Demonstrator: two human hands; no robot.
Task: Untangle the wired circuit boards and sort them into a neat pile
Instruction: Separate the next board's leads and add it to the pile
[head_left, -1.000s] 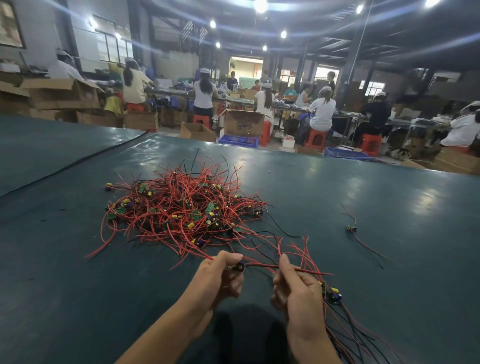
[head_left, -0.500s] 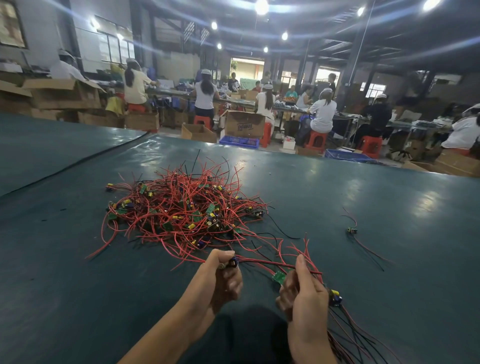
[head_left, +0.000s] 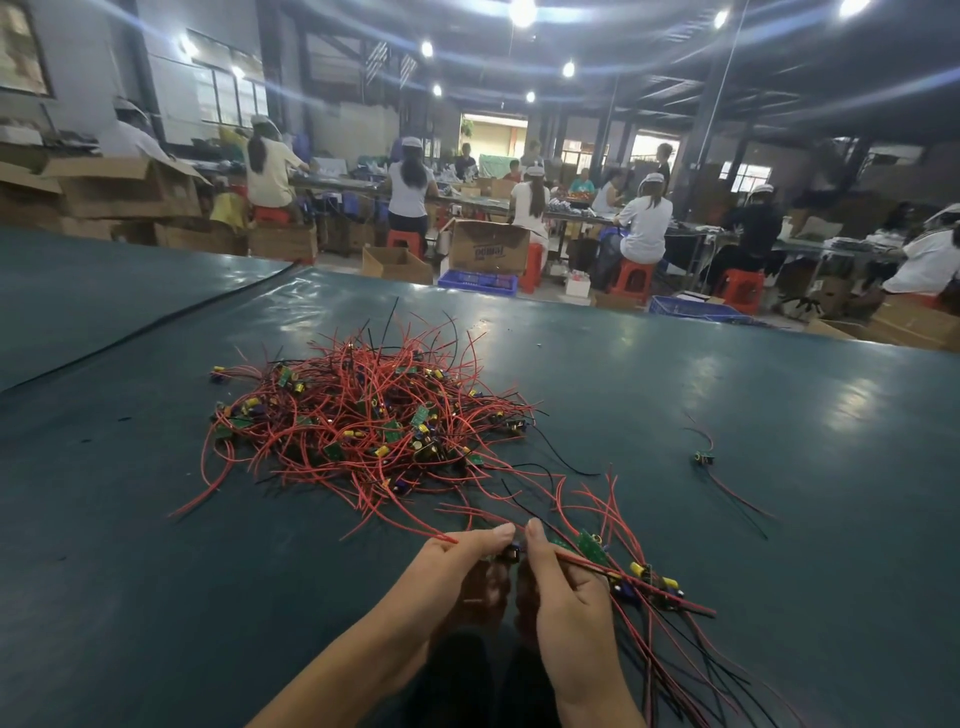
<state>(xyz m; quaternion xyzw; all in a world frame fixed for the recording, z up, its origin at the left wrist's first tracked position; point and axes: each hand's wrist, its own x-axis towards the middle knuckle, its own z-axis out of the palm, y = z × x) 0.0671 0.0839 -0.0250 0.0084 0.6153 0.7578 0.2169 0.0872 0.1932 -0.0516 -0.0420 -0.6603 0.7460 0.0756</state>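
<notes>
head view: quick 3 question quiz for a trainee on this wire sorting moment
1. True or false: the tangle lies beyond the left hand and right hand.
2. The right hand grips: A a bundle of wired boards, B a box, C nothing.
3. Fill in: the lone board lies to the tangle's ____.
Key: 1 true; 2 A; 3 right.

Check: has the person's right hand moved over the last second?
Yes. The right hand shifted left, away from the lone red-wired circuit board, toward the left hand.
</notes>
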